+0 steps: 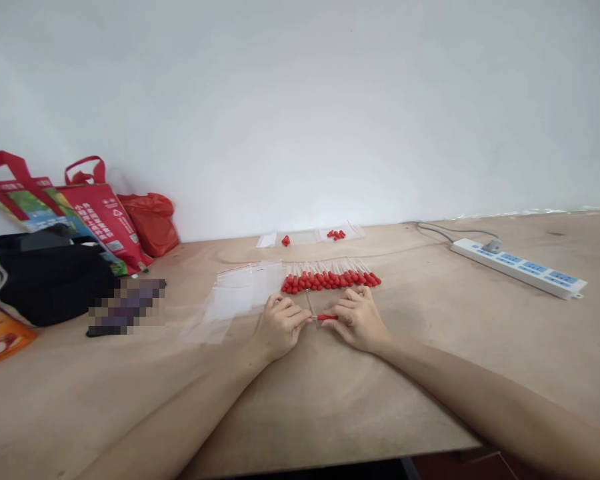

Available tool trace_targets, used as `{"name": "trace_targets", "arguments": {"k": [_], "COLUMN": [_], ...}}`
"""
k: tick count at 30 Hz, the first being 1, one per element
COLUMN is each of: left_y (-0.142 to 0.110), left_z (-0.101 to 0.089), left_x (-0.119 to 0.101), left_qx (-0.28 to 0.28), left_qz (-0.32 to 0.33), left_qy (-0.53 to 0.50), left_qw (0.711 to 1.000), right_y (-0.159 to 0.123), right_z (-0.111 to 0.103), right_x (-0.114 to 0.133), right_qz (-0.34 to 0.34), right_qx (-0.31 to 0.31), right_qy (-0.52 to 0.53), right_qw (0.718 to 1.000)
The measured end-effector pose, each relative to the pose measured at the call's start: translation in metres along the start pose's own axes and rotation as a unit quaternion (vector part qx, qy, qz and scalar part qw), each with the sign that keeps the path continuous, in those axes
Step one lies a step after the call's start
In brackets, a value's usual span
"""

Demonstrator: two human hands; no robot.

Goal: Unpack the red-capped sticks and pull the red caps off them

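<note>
Fingers (300, 319) of the left hand (280, 327) pinch the pale end of a slim red piece (327, 317), just on the near side of the row of red-tipped sticks (330, 280); those of the right hand (357, 320) close around its red end. From my head view, I judge that this two-ended grip steadies it. The row's red tips face the hands, perhaps for easy reach. Transparent bags (240, 293) lie left of the row, probably to stay handy. Well left of the row, a red bag (97, 217) carries white characters too small for me to read.
</note>
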State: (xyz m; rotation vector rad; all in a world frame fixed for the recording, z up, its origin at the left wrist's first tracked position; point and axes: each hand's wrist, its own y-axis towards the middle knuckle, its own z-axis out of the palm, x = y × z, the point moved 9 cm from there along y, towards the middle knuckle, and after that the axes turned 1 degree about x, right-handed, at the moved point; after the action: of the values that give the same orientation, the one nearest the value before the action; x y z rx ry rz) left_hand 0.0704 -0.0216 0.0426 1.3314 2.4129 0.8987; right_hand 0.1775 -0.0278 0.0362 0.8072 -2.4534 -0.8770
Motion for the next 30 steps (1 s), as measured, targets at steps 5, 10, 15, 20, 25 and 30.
{"name": "trace_targets", "arguments": {"k": [5, 10, 15, 20, 25, 30], "left_y": [-0.002, -0.002, -0.013, -0.021, -0.016, -0.012], "left_z": [-0.001, 0.002, -0.002, 0.002, 0.006, 0.008], "left_x": [-0.001, -0.002, 0.023, 0.040, 0.037, 0.043], "left_qx": [0.000, 0.012, 0.005, 0.019, 0.005, -0.023], "left_qz": [0.002, 0.002, -0.050, -0.119, -0.140, -0.175], "left_qy": [-0.015, -0.025, -0.038, -0.063, -0.065, -0.078], "left_qw": [1.000, 1.000, 0.998, 0.991, 0.988, 0.981], "right_y": [-0.002, -0.003, -0.015, -0.032, -0.033, -0.030], "right_z": [-0.002, -0.003, -0.016, -0.034, -0.024, -0.014], "right_x": [0.003, 0.006, -0.023, -0.085, -0.097, -0.102], "right_qz": [-0.017, -0.030, 0.018, 0.204, 0.264, 0.289], "right_qx": [0.008, 0.012, 0.010, -0.095, -0.098, -0.056], "right_qy": [-0.008, 0.009, 0.008, 0.131, 0.129, 0.118], "right_qw": [1.000, 0.999, 1.000, 0.965, 0.951, 0.948]}}
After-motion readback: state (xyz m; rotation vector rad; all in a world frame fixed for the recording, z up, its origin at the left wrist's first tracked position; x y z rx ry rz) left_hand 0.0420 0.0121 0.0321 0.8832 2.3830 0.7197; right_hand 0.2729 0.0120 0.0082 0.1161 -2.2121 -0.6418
